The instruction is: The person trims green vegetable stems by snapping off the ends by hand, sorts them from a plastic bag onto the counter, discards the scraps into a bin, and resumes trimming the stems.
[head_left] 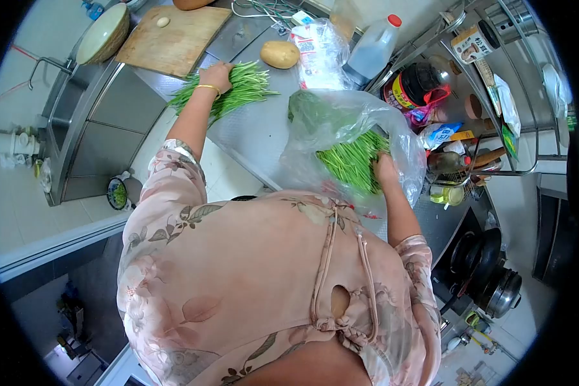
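My left hand (pixel 216 76), with a yellow bracelet at its wrist, rests on a bunch of long green stalks (pixel 248 83) lying on the metal counter. Its fingers are bent over the stalks, and whether they grip them is not clear. To the right, my right hand (pixel 385 168) is at a second bunch of green stalks (pixel 350 161), inside the opening of a clear plastic bag (pixel 402 128). The fingertips of that hand are hidden among stalks and plastic.
A wooden cutting board (pixel 170 40) and a bowl (pixel 103 35) stand at the back left. A potato (pixel 280 55), a white packet (pixel 316 55) and a jug with a red cap (pixel 373 51) line the back. A wire rack (pixel 527 154) with jars stands right, pans (pixel 479 264) below.
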{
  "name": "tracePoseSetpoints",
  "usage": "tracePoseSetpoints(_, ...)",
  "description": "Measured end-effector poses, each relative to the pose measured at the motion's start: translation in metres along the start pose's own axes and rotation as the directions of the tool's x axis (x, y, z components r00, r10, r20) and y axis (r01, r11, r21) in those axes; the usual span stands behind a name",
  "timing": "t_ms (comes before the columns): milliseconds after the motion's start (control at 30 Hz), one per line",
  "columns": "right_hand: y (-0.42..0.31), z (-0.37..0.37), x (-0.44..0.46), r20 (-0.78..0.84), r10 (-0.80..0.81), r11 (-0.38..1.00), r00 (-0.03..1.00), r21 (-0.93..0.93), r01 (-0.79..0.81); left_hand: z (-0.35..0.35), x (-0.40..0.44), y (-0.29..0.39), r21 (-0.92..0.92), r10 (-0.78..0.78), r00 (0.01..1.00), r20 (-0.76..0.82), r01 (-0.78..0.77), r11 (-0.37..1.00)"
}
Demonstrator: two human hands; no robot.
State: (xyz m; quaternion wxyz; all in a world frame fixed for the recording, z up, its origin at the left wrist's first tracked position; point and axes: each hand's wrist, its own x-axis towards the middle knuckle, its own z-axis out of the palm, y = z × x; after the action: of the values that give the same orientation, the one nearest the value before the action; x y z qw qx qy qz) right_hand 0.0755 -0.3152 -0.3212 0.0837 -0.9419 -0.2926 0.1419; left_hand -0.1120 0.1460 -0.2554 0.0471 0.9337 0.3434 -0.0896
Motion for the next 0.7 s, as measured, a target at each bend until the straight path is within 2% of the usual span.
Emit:
tracePoseSetpoints(133,-0.024,-0.031,-0.016,0.117,0.052,0.997,0.992,0.055,-0.058,-0.022,-0.022,0.016,-0.034,-0.003,0.998,-0.066,0.001,0.999)
tracePoseSetpoints(233,-0.041,-0.066,-0.043,0.179,0.042,0.989,0.983,0.129,-0.066,-0.031,-0.028,0.032,-0.221,0.122,0.956,-0.267,-0.184,0.958)
tracePoseSetpoints(267,-0.035,-0.075,-0.053,0.194,-0.003,0.981,0.981,0.190,-0.034,-0.037,-0.033,0.048,-0.382,0.177,0.936,-0.305,-0.290,0.877)
tracePoseSetpoints(333,-0.030,-0.092,-0.068,0.205,-0.111,0.947,0.972,0.319,0.041,-0.068,-0.061,0.089,-0.641,0.244,0.885,-0.398,-0.458,0.616)
tracePoseSetpoints(400,-0.043,-0.141,-0.088,0.303,-0.163,0.907,0.939,0.421,0.022,-0.086,-0.092,0.136,-0.911,0.415,0.872,-0.261,-0.364,0.192)
tracePoseSetpoints(433,-0.047,-0.158,-0.095,0.342,-0.197,0.882,0.919,0.471,0.013,-0.091,-0.102,0.157,-0.910,0.569,0.784,-0.250,-0.391,0.139)
tracePoseSetpoints(467,-0.041,-0.165,-0.099,0.284,-0.280,0.839,0.917,0.537,0.090,-0.096,-0.113,0.177,-0.909,0.704,0.670,-0.237,-0.409,0.083)
tracePoseSetpoints(533,-0.049,-0.204,-0.109,0.356,-0.277,0.821,0.892,0.571,0.027,-0.112,-0.142,0.219,-0.684,0.814,0.423,-0.397,-0.728,0.044)
tracePoseSetpoints(633,-0.055,-0.247,-0.121,0.370,-0.252,0.777,0.894,0.628,-0.042,-0.109,-0.159,0.265,-0.601,0.818,0.275,-0.505,-0.793,-0.105)
tracePoseSetpoints(667,-0.055,-0.259,-0.123,0.403,-0.207,0.754,0.891,0.646,-0.117,-0.115,-0.163,0.274,-0.609,0.850,0.275,-0.449,-0.790,-0.065)
tracePoseSetpoints(700,-0.058,-0.266,-0.126,0.354,-0.234,0.703,0.906,0.705,-0.093,-0.122,-0.166,0.280,-0.615,0.878,0.279,-0.390,-0.788,-0.023)
